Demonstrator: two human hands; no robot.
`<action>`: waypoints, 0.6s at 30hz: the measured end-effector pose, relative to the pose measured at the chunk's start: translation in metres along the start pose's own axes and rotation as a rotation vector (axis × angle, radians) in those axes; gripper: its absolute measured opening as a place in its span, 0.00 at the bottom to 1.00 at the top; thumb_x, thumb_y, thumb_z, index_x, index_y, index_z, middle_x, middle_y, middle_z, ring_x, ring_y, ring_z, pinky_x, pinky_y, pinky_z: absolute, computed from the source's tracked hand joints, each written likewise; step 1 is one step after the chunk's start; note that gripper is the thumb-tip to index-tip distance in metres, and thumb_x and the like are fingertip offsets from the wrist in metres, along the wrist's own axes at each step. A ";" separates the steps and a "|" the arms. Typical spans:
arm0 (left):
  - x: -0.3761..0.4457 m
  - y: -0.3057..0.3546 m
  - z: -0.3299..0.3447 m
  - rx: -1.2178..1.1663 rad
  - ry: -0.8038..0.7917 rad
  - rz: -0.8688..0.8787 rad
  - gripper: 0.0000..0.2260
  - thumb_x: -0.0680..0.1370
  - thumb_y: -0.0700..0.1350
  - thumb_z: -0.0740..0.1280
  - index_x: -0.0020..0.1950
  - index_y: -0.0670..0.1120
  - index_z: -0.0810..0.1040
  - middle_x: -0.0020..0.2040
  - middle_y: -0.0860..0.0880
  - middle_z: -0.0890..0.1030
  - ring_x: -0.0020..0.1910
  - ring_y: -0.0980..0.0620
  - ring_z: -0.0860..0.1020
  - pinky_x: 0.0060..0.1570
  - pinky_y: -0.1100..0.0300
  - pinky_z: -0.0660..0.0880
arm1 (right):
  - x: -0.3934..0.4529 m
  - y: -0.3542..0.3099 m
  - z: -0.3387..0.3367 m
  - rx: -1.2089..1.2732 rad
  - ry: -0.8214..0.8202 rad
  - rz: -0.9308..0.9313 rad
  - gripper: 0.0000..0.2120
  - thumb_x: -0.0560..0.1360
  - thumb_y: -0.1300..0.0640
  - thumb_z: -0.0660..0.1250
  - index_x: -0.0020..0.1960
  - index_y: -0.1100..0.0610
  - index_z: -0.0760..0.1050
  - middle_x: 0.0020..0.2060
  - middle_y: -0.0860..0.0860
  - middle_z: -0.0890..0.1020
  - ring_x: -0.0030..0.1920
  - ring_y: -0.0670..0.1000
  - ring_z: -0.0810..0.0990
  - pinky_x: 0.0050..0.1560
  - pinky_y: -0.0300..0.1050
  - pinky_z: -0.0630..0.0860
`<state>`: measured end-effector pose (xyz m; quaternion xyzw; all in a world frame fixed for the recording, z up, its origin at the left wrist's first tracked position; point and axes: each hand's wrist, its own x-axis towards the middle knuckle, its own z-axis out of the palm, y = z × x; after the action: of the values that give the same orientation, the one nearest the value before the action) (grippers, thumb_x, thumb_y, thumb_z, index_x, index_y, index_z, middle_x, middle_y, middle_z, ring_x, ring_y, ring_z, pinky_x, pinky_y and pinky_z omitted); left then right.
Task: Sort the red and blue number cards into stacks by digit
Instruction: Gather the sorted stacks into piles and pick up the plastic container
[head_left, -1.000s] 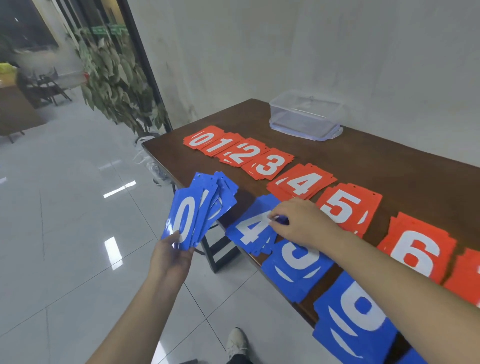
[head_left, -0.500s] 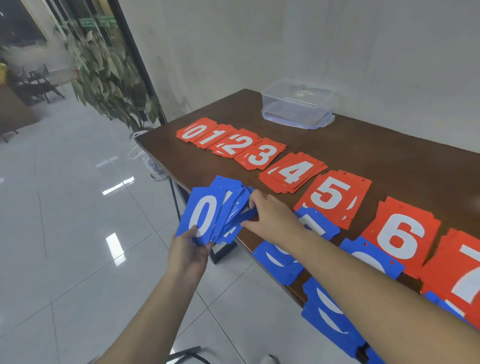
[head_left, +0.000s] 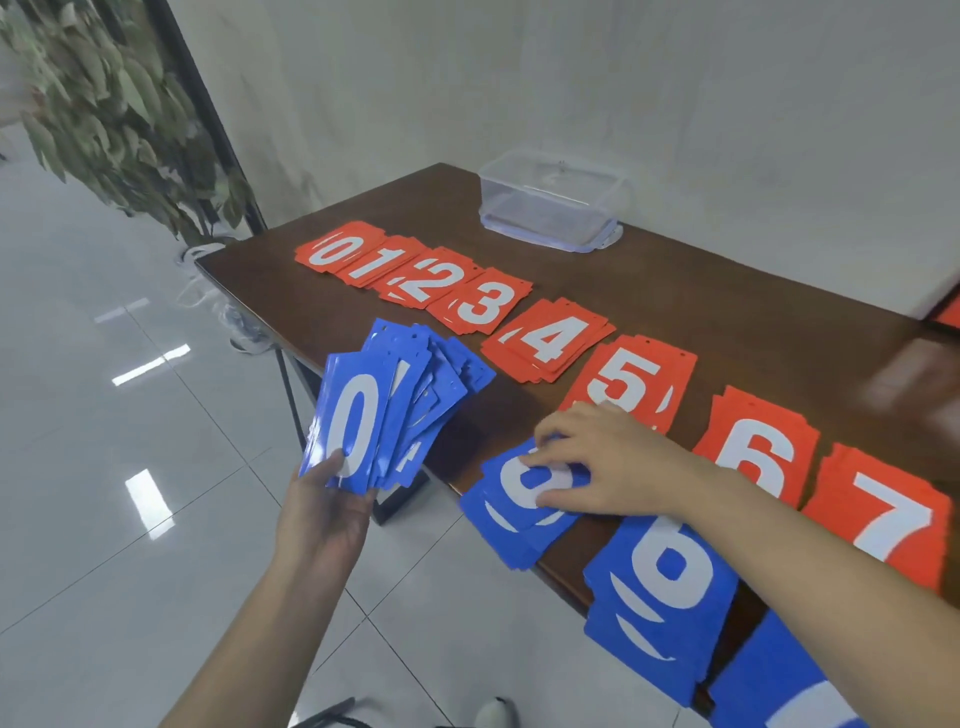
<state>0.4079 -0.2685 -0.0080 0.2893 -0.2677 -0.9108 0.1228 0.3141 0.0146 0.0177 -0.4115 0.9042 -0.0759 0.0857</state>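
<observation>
Red card stacks run along the brown table (head_left: 675, 291) from red 0 (head_left: 332, 249) at the far left through red 3 (head_left: 485, 304) and red 5 (head_left: 628, 374) to red 7 (head_left: 883, 519). My left hand (head_left: 322, 509) holds a fan of blue cards (head_left: 395, 395) off the table's edge, a 0 on top. My right hand (head_left: 608, 462) lies on a blue stack (head_left: 519, 525) in front of the red 5, fingers curled over its top edge and thumb on its face; its digit is partly covered. A blue 6 stack (head_left: 665, 587) lies to its right.
A clear plastic box (head_left: 550, 208) stands at the back of the table by the wall. Another blue stack (head_left: 779, 691) shows at the bottom right. Both blue stacks overhang the table's near edge. A leafy plant (head_left: 119, 119) stands at the far left above tiled floor.
My right hand took the blue 4 cards, put them into the fan in my left hand, then moved right onto the neighbouring blue stack. The view has shifted right.
</observation>
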 end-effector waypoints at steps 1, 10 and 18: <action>0.001 0.000 0.001 0.021 -0.015 -0.005 0.10 0.82 0.35 0.60 0.60 0.43 0.76 0.60 0.44 0.83 0.56 0.44 0.84 0.53 0.46 0.81 | 0.004 -0.004 0.001 -0.022 -0.002 -0.011 0.26 0.77 0.31 0.60 0.72 0.39 0.71 0.67 0.38 0.69 0.63 0.42 0.65 0.64 0.42 0.62; 0.011 0.011 0.007 0.121 -0.060 0.062 0.14 0.82 0.33 0.58 0.59 0.46 0.79 0.56 0.47 0.85 0.55 0.46 0.84 0.49 0.52 0.83 | 0.084 -0.054 0.016 0.165 0.246 0.163 0.24 0.74 0.34 0.67 0.56 0.52 0.70 0.52 0.46 0.73 0.53 0.49 0.69 0.54 0.46 0.70; 0.017 0.012 0.000 0.327 0.018 0.113 0.13 0.81 0.32 0.60 0.57 0.48 0.77 0.51 0.49 0.86 0.50 0.47 0.85 0.44 0.51 0.81 | 0.093 -0.052 0.020 0.149 0.265 0.424 0.46 0.67 0.27 0.69 0.75 0.49 0.59 0.71 0.48 0.66 0.69 0.52 0.66 0.69 0.51 0.64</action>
<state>0.3948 -0.2845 -0.0089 0.2978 -0.4270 -0.8442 0.1275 0.2967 -0.0914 0.0001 -0.1919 0.9654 -0.1760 0.0104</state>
